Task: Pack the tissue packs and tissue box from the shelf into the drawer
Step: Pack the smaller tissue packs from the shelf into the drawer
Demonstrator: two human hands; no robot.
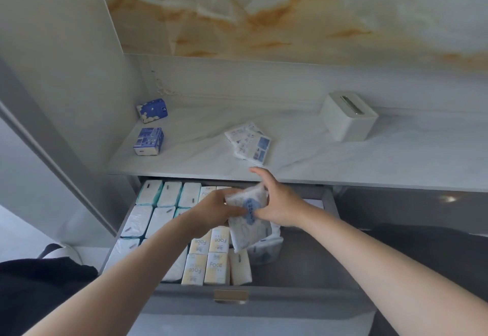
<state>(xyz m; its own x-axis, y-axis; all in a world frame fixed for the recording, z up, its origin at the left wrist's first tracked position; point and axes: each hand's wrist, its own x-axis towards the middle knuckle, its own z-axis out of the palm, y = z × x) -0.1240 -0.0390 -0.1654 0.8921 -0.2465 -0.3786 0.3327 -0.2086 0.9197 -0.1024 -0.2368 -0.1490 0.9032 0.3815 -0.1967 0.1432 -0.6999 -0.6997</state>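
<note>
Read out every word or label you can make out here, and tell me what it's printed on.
"Face": yellow tissue packs in the drawer, upside down on some.
Blue tissue packs on the shelf: print too small to read.
Flat packs on the shelf: blurred.
Held pack, gripped by left hand and right hand: blue label blurred.

A pale marbled shelf (pixel 343 161) spans the middle of the frame. At its left end a blue tissue pack (pixel 152 110) lies near the back, with a second blue pack (pixel 148 141) in front of it, apart. Flat white-and-blue packs (pixel 249 142) overlap near the centre. A white tissue box (pixel 348 116) stands right of them, well apart.
</note>
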